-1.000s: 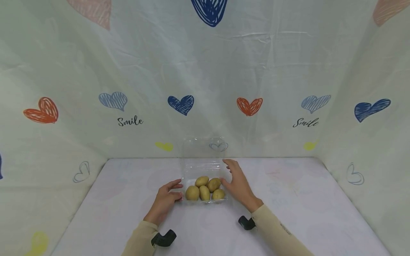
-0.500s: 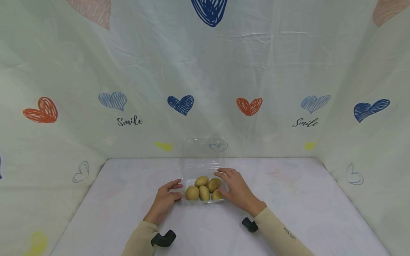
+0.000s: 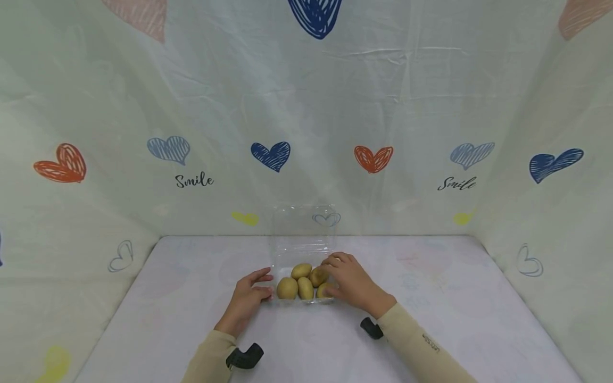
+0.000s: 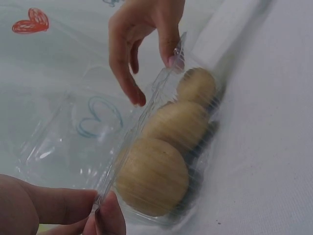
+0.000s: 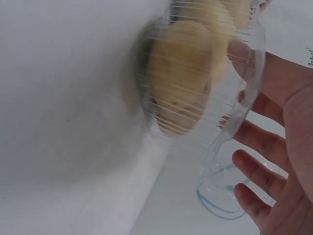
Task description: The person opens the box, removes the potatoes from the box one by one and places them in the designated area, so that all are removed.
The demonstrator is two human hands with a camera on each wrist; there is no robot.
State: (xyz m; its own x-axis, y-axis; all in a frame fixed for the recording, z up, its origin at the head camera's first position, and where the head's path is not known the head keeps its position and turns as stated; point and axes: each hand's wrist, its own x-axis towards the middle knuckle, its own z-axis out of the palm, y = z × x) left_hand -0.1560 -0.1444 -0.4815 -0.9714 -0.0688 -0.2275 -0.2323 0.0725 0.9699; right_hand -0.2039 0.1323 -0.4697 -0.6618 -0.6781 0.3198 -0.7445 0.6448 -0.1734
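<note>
A clear plastic container (image 3: 311,301) holds several yellow-brown potatoes (image 3: 287,288), its lid (image 3: 297,229) raised at the back. My left hand (image 3: 245,304) is at the left side; in the left wrist view, its thumb and finger (image 4: 63,205) pinch the rim. My right hand (image 3: 355,284) reaches over the right side, fingers bent above the back right potato and thumb by the front right potato (image 3: 323,290). Through the clear wall in the right wrist view, the thumb shows close to a potato (image 5: 181,73), while the other fingers of that hand (image 5: 279,132) stay spread and loosely bent.
A white cloth covers the table (image 3: 431,319). Behind it hangs a pale curtain (image 3: 316,117) printed with hearts and the word "Smile". A dark curved piece sits at each sleeve cuff.
My right hand has moved left from beside the container's right edge to over the right-hand potatoes, its fingers bending more. The left hand stays at the rim.
</note>
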